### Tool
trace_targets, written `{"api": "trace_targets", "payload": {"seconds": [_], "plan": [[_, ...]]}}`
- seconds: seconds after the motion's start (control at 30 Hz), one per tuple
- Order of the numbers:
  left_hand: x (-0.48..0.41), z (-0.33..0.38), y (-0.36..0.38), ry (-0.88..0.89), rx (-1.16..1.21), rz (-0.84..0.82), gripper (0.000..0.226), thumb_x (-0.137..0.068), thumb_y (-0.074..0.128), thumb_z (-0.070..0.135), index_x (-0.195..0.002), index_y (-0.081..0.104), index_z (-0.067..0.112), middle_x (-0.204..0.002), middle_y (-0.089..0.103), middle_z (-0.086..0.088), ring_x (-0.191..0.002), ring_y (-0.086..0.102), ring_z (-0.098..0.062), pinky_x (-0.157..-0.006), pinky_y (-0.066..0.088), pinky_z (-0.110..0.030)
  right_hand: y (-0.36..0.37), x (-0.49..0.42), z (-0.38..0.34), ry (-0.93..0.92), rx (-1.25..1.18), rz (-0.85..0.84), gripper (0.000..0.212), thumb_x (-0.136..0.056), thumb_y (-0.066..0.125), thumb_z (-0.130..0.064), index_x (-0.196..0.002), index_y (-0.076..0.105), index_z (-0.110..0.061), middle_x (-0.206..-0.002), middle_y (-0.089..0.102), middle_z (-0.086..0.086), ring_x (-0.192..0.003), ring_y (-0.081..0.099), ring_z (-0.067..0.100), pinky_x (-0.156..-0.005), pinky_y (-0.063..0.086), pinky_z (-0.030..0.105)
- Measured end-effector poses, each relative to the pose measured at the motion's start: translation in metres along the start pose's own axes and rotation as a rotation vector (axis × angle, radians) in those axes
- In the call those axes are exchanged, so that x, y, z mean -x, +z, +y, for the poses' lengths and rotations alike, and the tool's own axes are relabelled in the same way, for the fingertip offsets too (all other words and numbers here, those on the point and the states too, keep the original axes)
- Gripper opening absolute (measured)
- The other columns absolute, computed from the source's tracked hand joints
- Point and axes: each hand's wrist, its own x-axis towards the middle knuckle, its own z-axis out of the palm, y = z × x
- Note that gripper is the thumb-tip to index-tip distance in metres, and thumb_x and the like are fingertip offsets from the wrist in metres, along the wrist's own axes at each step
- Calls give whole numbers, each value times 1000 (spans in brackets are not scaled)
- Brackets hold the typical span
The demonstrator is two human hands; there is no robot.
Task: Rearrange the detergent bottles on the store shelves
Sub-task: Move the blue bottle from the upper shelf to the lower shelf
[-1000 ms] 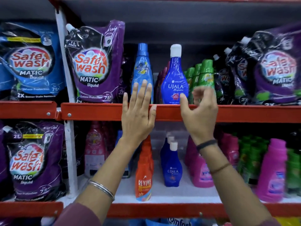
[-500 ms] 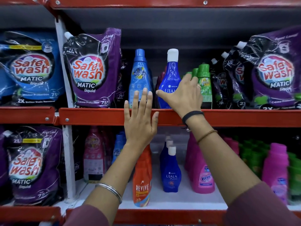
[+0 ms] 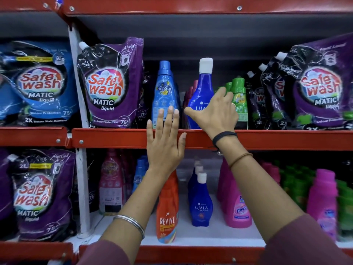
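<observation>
On the upper shelf (image 3: 118, 139) stands a dark blue Ujala bottle (image 3: 202, 87) with a white cap. My right hand (image 3: 215, 111) wraps its lower body, thumb on its left side, fingers round its right side against the green bottles (image 3: 238, 96). A light blue bottle (image 3: 164, 88) stands just left of it. My left hand (image 3: 165, 142) is flat and spread over the red shelf edge, fingertips in front of the light blue bottle's base, holding nothing. Dark red bottles behind the Ujala bottle are mostly hidden.
Purple Safe Wash pouches (image 3: 111, 83) stand left and right (image 3: 321, 87) on the upper shelf; a blue pouch (image 3: 38, 83) is beyond the upright. The lower shelf holds an orange Revive bottle (image 3: 167, 213), small Ujala bottles (image 3: 201, 203), pink bottles (image 3: 238, 209) and green bottles (image 3: 345, 205).
My right hand rose from the shelf edge and closed round the Ujala bottle's lower body. The left hand stayed on the shelf edge. The view tilted slightly upward.
</observation>
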Motion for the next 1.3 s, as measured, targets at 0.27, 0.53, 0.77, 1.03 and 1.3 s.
{"api": "trace_targets", "payload": {"seconds": [0.27, 0.53, 0.77, 1.03, 1.3], "plan": [[1, 0, 5, 10, 2, 44, 59, -101, 25, 41, -151, 25, 12, -159, 26, -6, -148, 18, -24, -119, 10, -50, -39, 6, 11, -77, -180, 177, 80, -53, 69, -62, -107, 45, -9, -110, 53, 9, -92, 59, 31, -62, 37, 31], [1, -1, 6, 18, 3, 48, 59, -100, 26, 41, -151, 24, 12, -159, 27, -6, -148, 20, -25, -119, 11, -50, -54, 59, 40, -27, -238, 71, 80, -49, 69, -69, -102, 44, -14, -103, 52, 0, -87, 57, 23, -65, 41, 31], [1, 0, 5, 16, 14, 66, 58, -100, 28, 40, -151, 28, 11, -158, 29, -6, -147, 23, -26, -118, 13, -51, -27, 125, 84, 23, -246, -75, 73, -45, 73, -68, -90, 40, -22, -90, 49, -5, -73, 53, 17, -57, 39, 28], [1, -1, 5, 17, 4, 72, 58, -100, 28, 40, -150, 28, 10, -157, 31, -7, -146, 25, -28, -118, 14, -53, 24, 183, 126, 133, -177, -284, 75, -44, 76, -63, -94, 43, -18, -92, 47, -3, -77, 54, 20, -54, 36, 27], [1, -1, 8, 14, 2, 82, 58, -100, 27, 40, -150, 28, 10, -157, 31, -7, -147, 24, -27, -119, 13, -52, 59, 220, 147, 219, -92, -423, 76, -42, 81, -55, -94, 44, -14, -95, 50, 6, -87, 57, 32, -61, 38, 31]]}}
